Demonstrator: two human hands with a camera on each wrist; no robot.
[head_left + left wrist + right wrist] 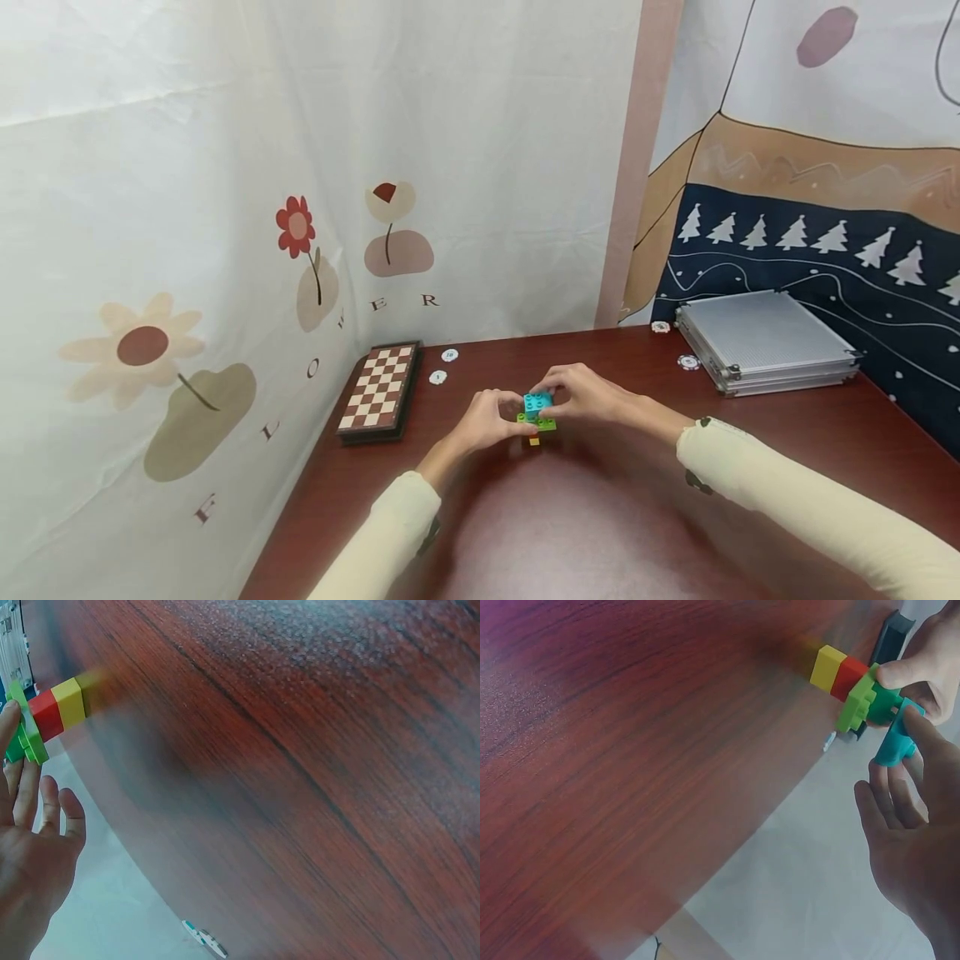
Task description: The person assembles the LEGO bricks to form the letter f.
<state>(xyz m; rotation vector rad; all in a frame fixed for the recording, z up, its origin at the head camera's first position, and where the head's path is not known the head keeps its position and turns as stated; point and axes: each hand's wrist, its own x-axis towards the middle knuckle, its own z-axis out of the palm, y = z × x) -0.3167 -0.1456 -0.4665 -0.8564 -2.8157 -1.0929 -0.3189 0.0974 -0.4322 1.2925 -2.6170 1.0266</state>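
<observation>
Near the middle of the table stands a small stack of toy building bricks. From the bottom it shows a yellow brick [827, 669], a red brick [849, 678], a wider light green brick [547, 424] and a dark green brick [883, 706]. My left hand [483, 420] grips the stack at its green bricks, thumb on the near side. Between thumb and fingers my right hand [587, 394] pinches a blue brick [533, 405] at the top of the stack. In the right wrist view it meets the dark green brick at a slant; whether they are joined I cannot tell.
Left of the hands lies a checkered board box [380, 387], with white round chips [438, 377] beside it. A silver case [765, 337] sits at the back right, near another chip [688, 362]. Printed curtains [487, 167] hang behind the brown table [600, 517].
</observation>
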